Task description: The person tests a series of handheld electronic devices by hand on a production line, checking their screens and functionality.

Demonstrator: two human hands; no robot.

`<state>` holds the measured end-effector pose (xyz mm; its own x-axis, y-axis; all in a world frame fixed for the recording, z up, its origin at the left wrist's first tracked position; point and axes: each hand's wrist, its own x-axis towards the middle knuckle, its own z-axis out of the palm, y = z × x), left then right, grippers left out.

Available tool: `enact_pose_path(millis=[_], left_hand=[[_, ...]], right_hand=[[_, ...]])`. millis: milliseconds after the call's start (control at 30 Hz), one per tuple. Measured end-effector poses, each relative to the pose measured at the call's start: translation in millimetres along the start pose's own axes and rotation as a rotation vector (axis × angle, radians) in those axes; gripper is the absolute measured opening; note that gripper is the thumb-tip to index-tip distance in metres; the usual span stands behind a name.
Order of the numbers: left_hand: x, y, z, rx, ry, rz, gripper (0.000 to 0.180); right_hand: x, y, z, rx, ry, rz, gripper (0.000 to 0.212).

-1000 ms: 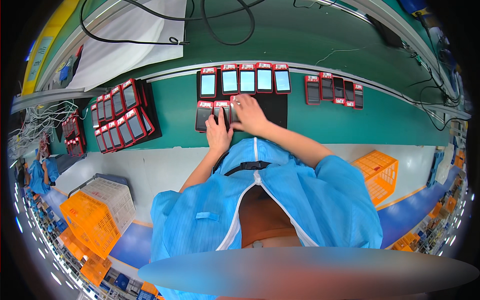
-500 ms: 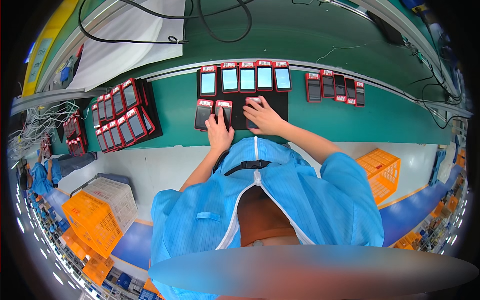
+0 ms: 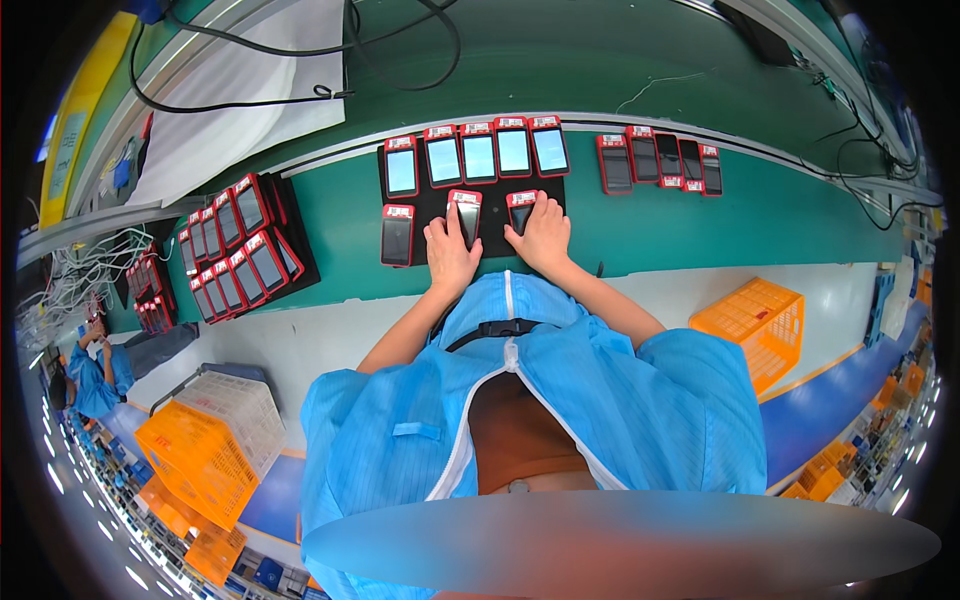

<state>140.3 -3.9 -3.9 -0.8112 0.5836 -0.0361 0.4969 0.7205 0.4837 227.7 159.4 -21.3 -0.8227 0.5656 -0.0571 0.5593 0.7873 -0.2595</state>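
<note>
My left hand [image 3: 453, 256] is at the middle handheld device [image 3: 468, 212] of the front row, with one finger over its face and the thumb by its right edge. My right hand [image 3: 543, 238] has its thumb and fingers about the device to its right [image 3: 520, 210], hiding the lower part of that one. Both devices are red-framed with dark screens and lie on a black mat [image 3: 497, 243]. Beside my left hand sits another dark-screened device [image 3: 397, 237]. Along the mat's back edge stands a row of several devices with lit screens [image 3: 478, 157].
Several dark devices [image 3: 655, 158] lie right of the mat on the green table [image 3: 760, 225]. Two rows of devices [image 3: 240, 260] fill a black mat at left. Black cables [image 3: 240, 107] hang at the back left. Orange crates [image 3: 757, 322] stand below. A co-worker [image 3: 95, 380] is far left.
The middle and right front devices have shifted rightward on the mat. My right hand has moved from lying across its device to its right side. The view has swung slightly.
</note>
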Motion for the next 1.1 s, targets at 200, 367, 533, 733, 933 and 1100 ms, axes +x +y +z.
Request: enact_pose_path(millis=[200, 367, 533, 733, 933, 1100], left_hand=[[13.7, 9.6, -9.5, 0.11, -0.089, -0.085, 0.091], [16.2, 6.4, -7.4, 0.145, -0.123, -0.076, 0.092], [17.2, 3.1, -1.7, 0.151, -0.112, -0.036, 0.093], [25.7, 27.0, 8.3, 0.121, -0.108, 0.057, 0.09], [33.6, 49.4, 21.2, 0.174, -0.173, 0.159, 0.092], [32.6, 49.9, 26.2, 0.205, -0.156, 0.179, 0.09]], right_hand=[[-5.4, 5.5, -6.0, 0.003, -0.005, 0.011, 0.084], [-1.7, 5.4, -16.5, 0.005, -0.07, 0.012, 0.068], [3.3, 5.8, -17.4, 0.066, -0.036, 0.026, 0.066], [4.6, 19.3, -19.2, 0.098, 0.018, 0.123, 0.063], [3.3, 18.5, -21.7, 0.106, 0.003, 0.146, 0.062], [5.8, 17.5, -18.6, 0.083, -0.005, 0.154, 0.063]])
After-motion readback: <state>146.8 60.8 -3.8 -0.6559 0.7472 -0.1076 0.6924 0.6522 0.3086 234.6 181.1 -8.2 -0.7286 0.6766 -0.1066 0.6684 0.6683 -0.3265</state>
